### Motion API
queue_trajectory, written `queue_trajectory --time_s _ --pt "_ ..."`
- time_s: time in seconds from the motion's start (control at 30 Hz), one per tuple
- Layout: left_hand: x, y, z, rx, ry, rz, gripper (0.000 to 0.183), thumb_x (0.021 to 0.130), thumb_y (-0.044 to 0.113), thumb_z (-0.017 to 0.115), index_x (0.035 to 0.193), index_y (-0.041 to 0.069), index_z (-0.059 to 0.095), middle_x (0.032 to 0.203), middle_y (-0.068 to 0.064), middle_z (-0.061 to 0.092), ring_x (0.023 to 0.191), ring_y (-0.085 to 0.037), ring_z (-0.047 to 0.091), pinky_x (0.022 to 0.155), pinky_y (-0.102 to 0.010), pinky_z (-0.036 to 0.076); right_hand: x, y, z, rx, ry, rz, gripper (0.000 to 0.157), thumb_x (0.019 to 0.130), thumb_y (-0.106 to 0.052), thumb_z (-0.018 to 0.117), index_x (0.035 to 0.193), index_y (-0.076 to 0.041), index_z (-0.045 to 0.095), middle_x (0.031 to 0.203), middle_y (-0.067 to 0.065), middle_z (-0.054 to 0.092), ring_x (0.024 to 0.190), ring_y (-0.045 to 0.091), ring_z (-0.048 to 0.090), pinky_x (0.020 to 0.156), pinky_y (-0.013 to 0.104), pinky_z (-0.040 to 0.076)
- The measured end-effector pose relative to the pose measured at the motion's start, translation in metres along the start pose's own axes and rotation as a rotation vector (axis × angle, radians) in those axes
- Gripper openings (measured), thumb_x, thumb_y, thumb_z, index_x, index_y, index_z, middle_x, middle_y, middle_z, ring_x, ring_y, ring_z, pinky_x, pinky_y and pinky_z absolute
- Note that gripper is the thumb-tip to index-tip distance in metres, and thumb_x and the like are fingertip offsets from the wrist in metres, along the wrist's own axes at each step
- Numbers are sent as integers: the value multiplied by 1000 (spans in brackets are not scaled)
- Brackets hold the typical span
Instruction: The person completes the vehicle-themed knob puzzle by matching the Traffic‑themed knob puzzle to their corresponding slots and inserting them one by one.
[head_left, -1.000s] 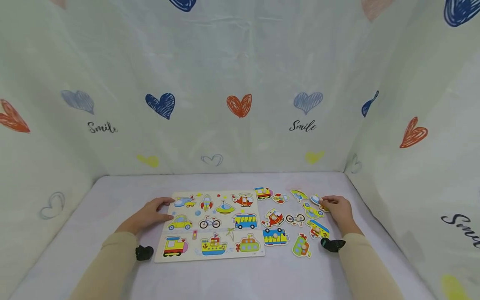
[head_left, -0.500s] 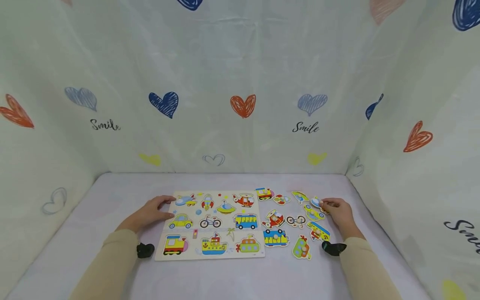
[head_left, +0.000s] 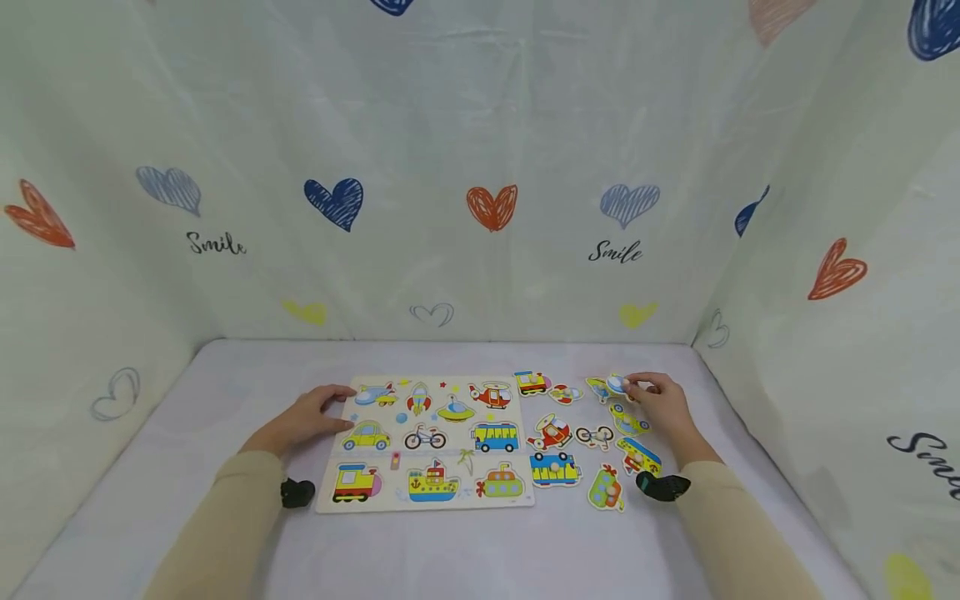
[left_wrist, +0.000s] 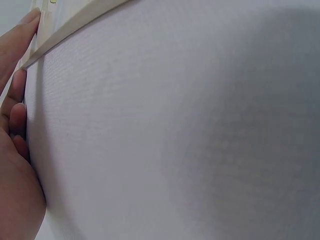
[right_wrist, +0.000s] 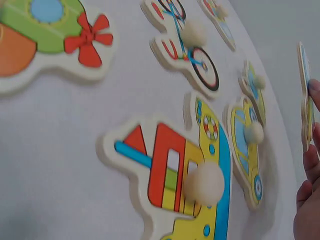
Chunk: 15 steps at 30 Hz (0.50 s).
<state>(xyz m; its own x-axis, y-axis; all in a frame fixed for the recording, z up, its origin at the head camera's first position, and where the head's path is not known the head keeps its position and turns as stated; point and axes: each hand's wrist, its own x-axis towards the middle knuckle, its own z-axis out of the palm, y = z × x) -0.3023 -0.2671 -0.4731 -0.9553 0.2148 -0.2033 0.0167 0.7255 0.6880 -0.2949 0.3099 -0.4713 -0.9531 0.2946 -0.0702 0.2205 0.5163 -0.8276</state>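
My right hand [head_left: 667, 414] pinches the blue-and-yellow airplane puzzle piece [head_left: 616, 384], seen nearly edge-on and raised off the table in the right wrist view. Beneath it in the head view lies the UFO piece [head_left: 597, 389], partly covered, with the car piece [head_left: 628, 420] a little nearer. On the left, my left hand [head_left: 303, 418] rests at the left edge of the puzzle board [head_left: 386, 505], finger and thumb spread apart. The left wrist view shows its thumb [left_wrist: 27, 25] lying on the board; the other fingers are bent beside the edge.
Right of the board lie train [head_left: 531, 383], rocket [head_left: 565, 394], helicopter [head_left: 551, 432], bicycle [head_left: 594, 437], bus [head_left: 555, 470], submarine [head_left: 606, 488] and ship [right_wrist: 165, 170] pieces. The visible pieces in the right wrist view carry round knobs. Heart-printed cloth [head_left: 420, 258] walls surround the white table [head_left: 450, 558].
My right hand has lifted the airplane piece and moved it leftward and away, over the UFO piece. The left hand stays at the board's edge while the head view shifts slightly.
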Motion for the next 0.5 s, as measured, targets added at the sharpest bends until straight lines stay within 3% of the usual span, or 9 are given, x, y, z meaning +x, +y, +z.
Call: queue_trajectory --time_s 0.13,0.33,0.5 --pt "-3 3 -2 0 -10 7 64 84 20 76 138 1 47 134 -26 44 126 -46 35 106 -61 30 -2 -17 12 -35 -39 -53 41 93 -39 66 121 -9 67 120 11 48 94 25 40 70 35 35" --pt "-3 -1 -2 -6 -16 7 66 84 23 77 138 1 47 136 -26 43 128 -47 35 106 -61 30 -7 -32 35 49 -123 -144 35 90 -34 71 113 -8 70 108 9 54 84 23 51 68 32 43" --pt "-3 0 -1 -10 -15 4 66 83 23 77 138 2 47 135 -25 42 127 -46 34 106 -62 29 -18 -51 54 49 -143 -172 31 90 -30 71 112 -8 71 117 9 55 92 24 48 71 33 41"
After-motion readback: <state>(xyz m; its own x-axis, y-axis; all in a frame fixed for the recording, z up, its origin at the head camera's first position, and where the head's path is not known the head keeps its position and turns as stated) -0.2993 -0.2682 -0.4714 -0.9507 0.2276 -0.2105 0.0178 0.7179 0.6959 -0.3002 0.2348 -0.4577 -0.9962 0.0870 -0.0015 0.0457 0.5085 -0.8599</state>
